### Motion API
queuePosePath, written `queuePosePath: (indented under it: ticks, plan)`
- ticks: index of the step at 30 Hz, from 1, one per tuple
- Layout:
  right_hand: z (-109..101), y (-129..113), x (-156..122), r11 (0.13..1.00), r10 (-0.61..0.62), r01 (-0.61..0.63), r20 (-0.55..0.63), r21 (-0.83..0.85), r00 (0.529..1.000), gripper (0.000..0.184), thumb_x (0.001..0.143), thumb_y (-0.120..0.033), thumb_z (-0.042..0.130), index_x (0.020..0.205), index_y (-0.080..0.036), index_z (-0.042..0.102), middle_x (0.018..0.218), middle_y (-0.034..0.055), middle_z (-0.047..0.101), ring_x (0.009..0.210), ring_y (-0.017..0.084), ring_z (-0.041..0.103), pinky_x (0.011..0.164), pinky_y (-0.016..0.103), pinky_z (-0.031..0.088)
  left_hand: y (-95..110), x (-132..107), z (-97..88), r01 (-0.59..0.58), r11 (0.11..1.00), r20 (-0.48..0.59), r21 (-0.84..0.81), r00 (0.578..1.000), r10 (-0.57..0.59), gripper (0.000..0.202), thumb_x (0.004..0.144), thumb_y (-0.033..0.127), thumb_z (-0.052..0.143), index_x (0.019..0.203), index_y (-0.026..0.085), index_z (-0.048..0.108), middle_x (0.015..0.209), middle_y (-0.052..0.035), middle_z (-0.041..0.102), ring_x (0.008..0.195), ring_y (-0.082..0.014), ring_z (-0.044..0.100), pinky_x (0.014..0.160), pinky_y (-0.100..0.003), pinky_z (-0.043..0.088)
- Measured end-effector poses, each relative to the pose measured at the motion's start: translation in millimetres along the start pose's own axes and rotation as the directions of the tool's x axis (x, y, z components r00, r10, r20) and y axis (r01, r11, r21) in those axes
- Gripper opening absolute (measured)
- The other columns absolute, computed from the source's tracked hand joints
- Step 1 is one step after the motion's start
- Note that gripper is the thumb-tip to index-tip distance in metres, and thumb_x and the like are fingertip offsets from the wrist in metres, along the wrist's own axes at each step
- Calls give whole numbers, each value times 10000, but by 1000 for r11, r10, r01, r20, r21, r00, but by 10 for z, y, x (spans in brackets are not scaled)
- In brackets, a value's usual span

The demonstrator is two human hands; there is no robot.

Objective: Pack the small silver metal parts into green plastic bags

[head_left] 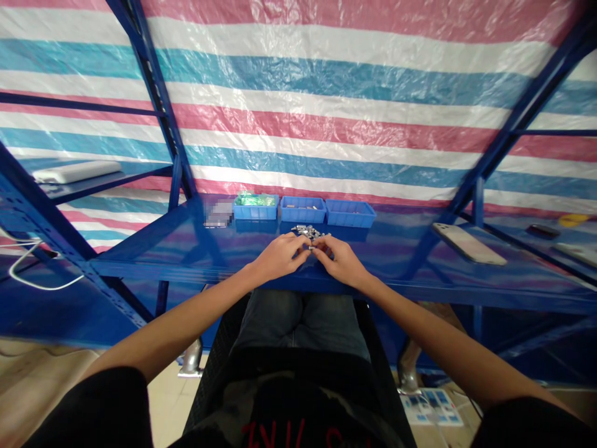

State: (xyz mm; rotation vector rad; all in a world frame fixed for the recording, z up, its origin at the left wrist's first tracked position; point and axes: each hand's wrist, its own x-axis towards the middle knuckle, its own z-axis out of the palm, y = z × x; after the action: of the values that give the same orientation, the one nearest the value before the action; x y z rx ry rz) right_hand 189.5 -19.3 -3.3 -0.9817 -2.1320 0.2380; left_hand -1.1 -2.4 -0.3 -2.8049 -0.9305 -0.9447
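In the head view, the part (311, 248) was a tiny, short piece, pale silver and bright like bare metal; its finer shape was too small and too covered by fingers to tell. It sat between the two hands, just above the near side of the blue bench (252, 241). The left hand (278, 256) pinched it from one side with thumb and forefinger, and the right hand (341, 260) met it from the other with its fingertips drawn together. Just beyond the hands lay a loose pile (303, 231) of small, shiny silver pieces, some with darker patches. Behind the pile stood three blue trays in a row: the left tray (255, 213) held green and clear wrapping, while the middle tray (303, 218) and right tray (351, 220) held a few small items, too small to identify.
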Motion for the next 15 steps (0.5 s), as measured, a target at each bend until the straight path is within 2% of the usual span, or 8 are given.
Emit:
queuePosePath:
  ticks: [2, 6, 8, 12, 15]
  plan:
    - [1, -1, -17, 1000, -20, 20, -29, -1, 999, 134, 829, -214, 516, 958, -179, 526, 779, 23, 596, 669, 140, 548, 636, 260, 428, 5, 6, -10, -1, 1000, 20, 7, 1000, 1, 169, 891, 266, 428, 967, 184, 556, 793, -33, 616, 808, -179, 564, 751, -295, 426]
    - [-1, -12, -38, 996, -51, 49, -20, -70, 999, 38, 824, -175, 487, 844, -186, 519, 760, 23, 573, 687, 147, 538, 644, 266, 423, 23, 8, -22, -1, 999, 56, 37, 998, -1, 246, 916, 334, 383, 901, 184, 577, 787, -42, 608, 802, -182, 563, 738, -297, 424]
    - [4, -9, -39, 995, -46, 45, -10, -94, 999, 49, 837, -180, 471, 832, -186, 519, 761, 28, 576, 687, 151, 537, 636, 267, 420, 29, 6, -22, 7, 999, 57, 42, 998, -9, 261, 918, 352, 376, 918, 186, 577, 789, -42, 609, 809, -184, 566, 745, -300, 424]
    - [25, 22, -30, 994, -24, 24, 3, -110, 1000, 87, 865, -199, 449, 827, -186, 526, 757, 29, 588, 677, 148, 542, 622, 260, 414, 34, 2, -18, 6, 1000, 30, 19, 1000, -6, 217, 887, 319, 448, 1045, 196, 533, 795, -25, 622, 821, -184, 565, 770, -302, 423]
    - [32, 35, -28, 993, -21, 23, 20, -113, 1000, 101, 870, -210, 450, 821, -186, 534, 739, 24, 589, 667, 147, 542, 621, 258, 414, 31, -1, -11, -7, 1000, 23, 25, 1000, 6, 170, 883, 282, 449, 991, 187, 538, 814, -32, 626, 821, -183, 565, 783, -305, 421]
